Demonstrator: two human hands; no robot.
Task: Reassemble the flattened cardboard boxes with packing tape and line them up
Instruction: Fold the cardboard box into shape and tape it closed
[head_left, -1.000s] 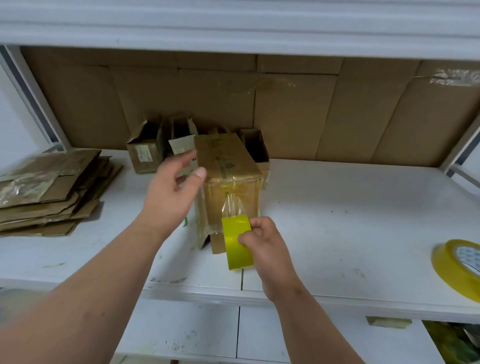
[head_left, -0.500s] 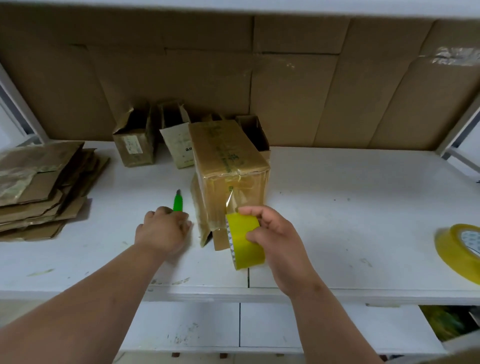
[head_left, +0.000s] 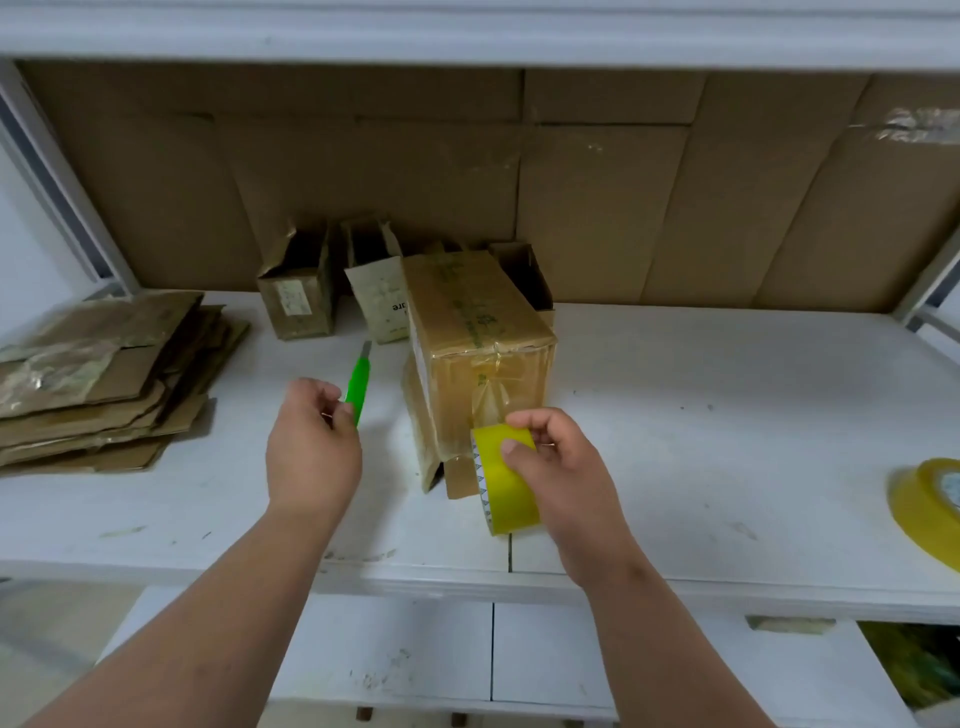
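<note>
The brown cardboard box (head_left: 480, 353) being taped stands on the white shelf board (head_left: 701, 415), about mid-scene, with a clear strip of packing tape (head_left: 488, 402) running from its near face down to the yellow roll of packing tape (head_left: 501, 480). The right hand (head_left: 558, 467) holds that roll, thumb on its outer band and fingers curled over the top, so the strip stays stretched. The left hand (head_left: 311, 447), just left of the box, pinches the near end of a green-handled utility knife (head_left: 358, 384) whose blade points to the far side. The box looks light, thin-walled and likely empty, so it would probably slide or tip under a hard tug on the tape; a steadying palm on its top would suit it, rather than squeezing the soft sides. One loose flap (head_left: 460, 475) hangs at its near base. The tape looks thin, sticky and apt to wrinkle or fold back on itself, so it is best kept taut and cut close to the box. To the far left lies a stack of flattened cardboard boxes (head_left: 98, 374); three small open assembled cartons (head_left: 298, 296) stand behind, near the back wall, and a second yellow tape roll (head_left: 930, 501) lies at the right edge.
</note>
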